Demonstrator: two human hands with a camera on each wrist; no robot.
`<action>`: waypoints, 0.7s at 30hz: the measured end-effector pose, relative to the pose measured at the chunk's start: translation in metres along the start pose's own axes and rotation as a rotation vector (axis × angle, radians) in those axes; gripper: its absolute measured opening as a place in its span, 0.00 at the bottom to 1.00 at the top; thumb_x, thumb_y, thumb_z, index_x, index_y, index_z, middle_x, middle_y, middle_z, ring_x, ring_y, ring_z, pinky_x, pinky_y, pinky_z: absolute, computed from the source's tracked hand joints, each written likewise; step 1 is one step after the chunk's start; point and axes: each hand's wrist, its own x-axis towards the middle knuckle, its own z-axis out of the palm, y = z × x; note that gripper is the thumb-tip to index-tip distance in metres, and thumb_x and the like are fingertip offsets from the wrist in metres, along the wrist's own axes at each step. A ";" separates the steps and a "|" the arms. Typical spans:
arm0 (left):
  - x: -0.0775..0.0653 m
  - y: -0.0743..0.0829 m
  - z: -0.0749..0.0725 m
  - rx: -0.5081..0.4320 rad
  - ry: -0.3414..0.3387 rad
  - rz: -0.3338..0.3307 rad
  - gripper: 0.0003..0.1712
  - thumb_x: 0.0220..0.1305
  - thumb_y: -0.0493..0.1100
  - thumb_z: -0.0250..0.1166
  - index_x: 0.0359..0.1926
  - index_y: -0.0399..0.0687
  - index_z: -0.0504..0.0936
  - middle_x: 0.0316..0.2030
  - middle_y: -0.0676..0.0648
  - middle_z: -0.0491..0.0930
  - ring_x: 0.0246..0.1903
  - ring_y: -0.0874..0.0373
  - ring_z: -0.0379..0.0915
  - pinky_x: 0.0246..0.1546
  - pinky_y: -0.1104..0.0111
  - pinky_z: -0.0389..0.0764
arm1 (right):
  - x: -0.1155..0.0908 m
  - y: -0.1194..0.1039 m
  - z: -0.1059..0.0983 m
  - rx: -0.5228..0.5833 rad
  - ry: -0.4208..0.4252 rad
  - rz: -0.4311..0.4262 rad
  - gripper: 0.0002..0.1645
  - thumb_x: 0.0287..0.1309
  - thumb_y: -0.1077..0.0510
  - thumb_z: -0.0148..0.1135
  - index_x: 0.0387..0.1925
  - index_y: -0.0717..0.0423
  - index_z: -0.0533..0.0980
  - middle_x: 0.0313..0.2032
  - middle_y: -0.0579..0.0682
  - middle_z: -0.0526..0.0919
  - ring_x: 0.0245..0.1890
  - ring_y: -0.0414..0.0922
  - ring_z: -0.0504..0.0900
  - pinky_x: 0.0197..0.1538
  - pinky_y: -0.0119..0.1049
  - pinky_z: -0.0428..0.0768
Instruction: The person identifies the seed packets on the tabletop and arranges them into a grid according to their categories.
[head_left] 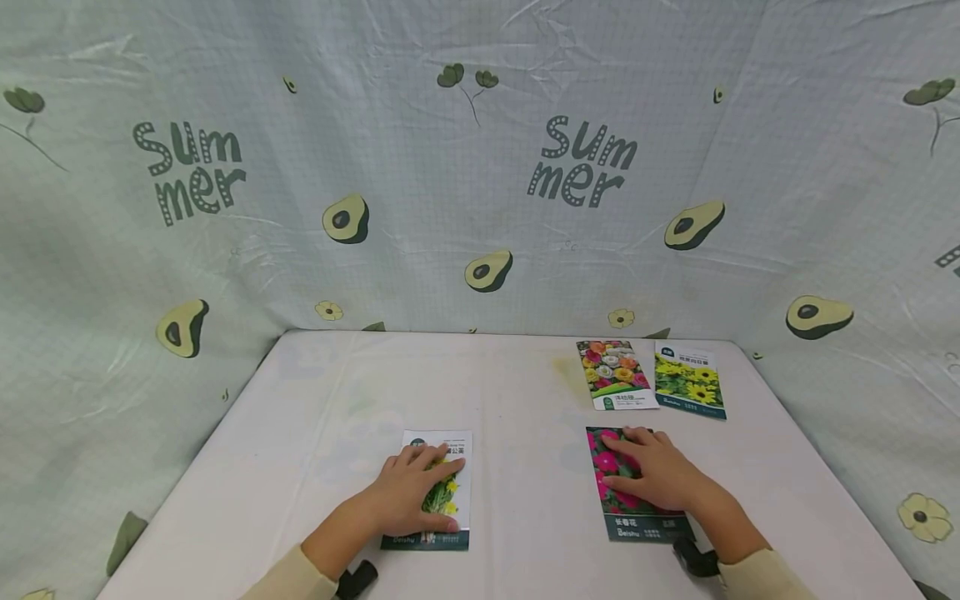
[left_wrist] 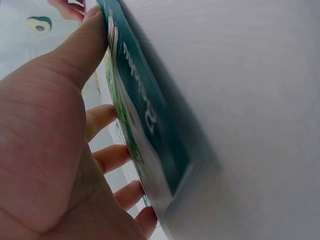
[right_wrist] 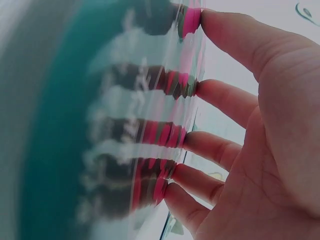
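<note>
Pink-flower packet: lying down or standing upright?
Lying down: in the head view, the packet lies picture side up on the white table, right hand on it.

“Summer” on backdrop (head_left: pixel 420 167), “Beishu” on packets (head_left: pixel 628 503)

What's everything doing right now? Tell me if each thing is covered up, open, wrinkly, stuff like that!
Left hand: fingers spread, resting on a packet.
Right hand: fingers spread, touching a packet.
White yellow-flower packet: face up, partly covered.
Pink-flower packet: face up, partly covered.
Multicoloured-flower packet: face up, uncovered.
Dark-edged yellow-flower packet: face up, uncovered.
Avocado-print sheet: hanging, wrinkly.
</note>
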 end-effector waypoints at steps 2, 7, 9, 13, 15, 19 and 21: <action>0.000 0.001 -0.001 -0.002 0.001 0.000 0.51 0.58 0.73 0.68 0.77 0.61 0.65 0.77 0.43 0.59 0.74 0.34 0.54 0.64 0.33 0.62 | 0.001 -0.002 0.001 0.000 -0.001 0.001 0.48 0.54 0.25 0.67 0.72 0.40 0.71 0.72 0.62 0.66 0.65 0.63 0.67 0.59 0.67 0.76; 0.001 0.002 -0.002 -0.008 -0.001 0.006 0.50 0.59 0.72 0.68 0.77 0.60 0.65 0.77 0.42 0.59 0.74 0.34 0.53 0.63 0.32 0.62 | 0.003 -0.007 0.002 0.000 0.006 -0.018 0.48 0.54 0.25 0.67 0.72 0.40 0.71 0.71 0.61 0.68 0.64 0.61 0.68 0.60 0.66 0.75; 0.001 0.002 -0.002 -0.007 -0.003 0.009 0.50 0.59 0.72 0.68 0.77 0.60 0.65 0.77 0.42 0.59 0.74 0.34 0.53 0.63 0.32 0.62 | 0.004 -0.009 0.003 0.000 0.008 -0.026 0.48 0.54 0.25 0.67 0.72 0.41 0.72 0.71 0.60 0.68 0.63 0.61 0.68 0.60 0.66 0.75; 0.003 0.002 -0.001 -0.004 -0.005 0.015 0.50 0.59 0.72 0.68 0.77 0.60 0.65 0.77 0.43 0.59 0.74 0.34 0.53 0.64 0.33 0.62 | 0.004 -0.014 0.005 0.008 0.010 -0.032 0.48 0.54 0.26 0.68 0.72 0.40 0.72 0.70 0.60 0.69 0.63 0.60 0.68 0.60 0.66 0.75; 0.004 0.002 -0.001 -0.007 -0.007 0.016 0.50 0.59 0.72 0.68 0.77 0.60 0.65 0.78 0.43 0.59 0.74 0.34 0.53 0.64 0.33 0.62 | 0.005 -0.016 0.006 0.008 0.008 -0.036 0.47 0.54 0.26 0.68 0.72 0.40 0.72 0.71 0.59 0.69 0.63 0.60 0.68 0.61 0.66 0.75; 0.004 0.003 -0.001 -0.009 -0.011 0.015 0.50 0.59 0.72 0.68 0.77 0.60 0.65 0.78 0.43 0.59 0.74 0.34 0.53 0.64 0.33 0.61 | 0.006 -0.022 0.007 0.016 0.003 -0.045 0.47 0.55 0.26 0.68 0.72 0.40 0.72 0.71 0.59 0.69 0.64 0.60 0.68 0.62 0.66 0.75; 0.004 0.004 -0.001 -0.011 -0.013 0.014 0.50 0.59 0.72 0.68 0.77 0.60 0.65 0.78 0.43 0.59 0.75 0.33 0.53 0.64 0.33 0.61 | 0.006 -0.025 0.007 0.017 0.002 -0.048 0.46 0.55 0.27 0.68 0.71 0.40 0.73 0.71 0.58 0.69 0.64 0.60 0.68 0.62 0.66 0.74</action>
